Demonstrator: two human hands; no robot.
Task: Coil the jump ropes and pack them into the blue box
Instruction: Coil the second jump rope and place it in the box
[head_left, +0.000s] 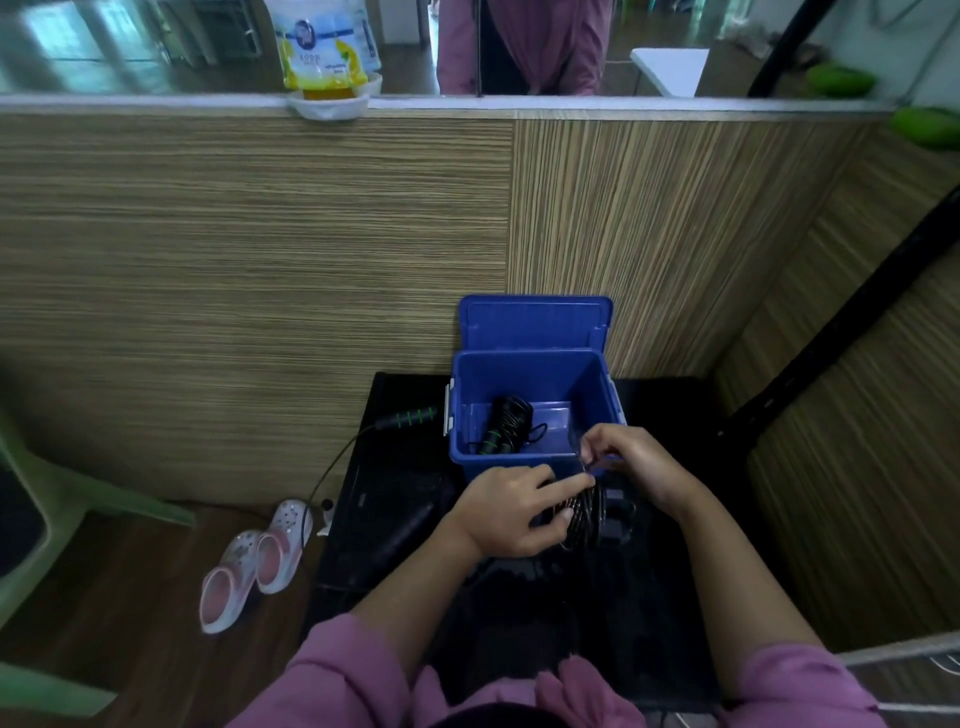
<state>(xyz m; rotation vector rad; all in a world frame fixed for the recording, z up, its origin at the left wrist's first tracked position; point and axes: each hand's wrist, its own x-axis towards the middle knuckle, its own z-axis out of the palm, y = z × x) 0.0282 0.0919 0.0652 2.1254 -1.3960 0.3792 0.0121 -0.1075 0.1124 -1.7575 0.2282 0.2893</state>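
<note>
- Blue box: open-topped, stands on a black table w/ its lid propped upright behind it against a wood-grain wall panel.
- Coiled jump rope: black, green-banded handle, lies inside the box on its floor, toward the left side.
- Second jump rope: bundle of black loops held just in front of the box's near wall, above the table.
- Left hand: fingers curled round the left side of the loop bundle; grip clamped on the rope.
- Right hand: at the box's near right corner, fingertips pinching a small blue tie at the top of the bundle; grip closed on the tie. Whether the tie already goes round the loops cannot be told.
- Third jump rope: handle black w/ green rings, lies on the table just left of the box; its cord runs down off the table edge toward the floor.
- Pink sleeves: both forearms enter from the bottom of the view.
- Pair of pink-and-white clogs: on the wooden floor, left of the table.
- Green plastic chair: far left, partly cut off.
- Pouch w/ lemon print: upright in a white dish on the ledge atop the wall panel.
</note>
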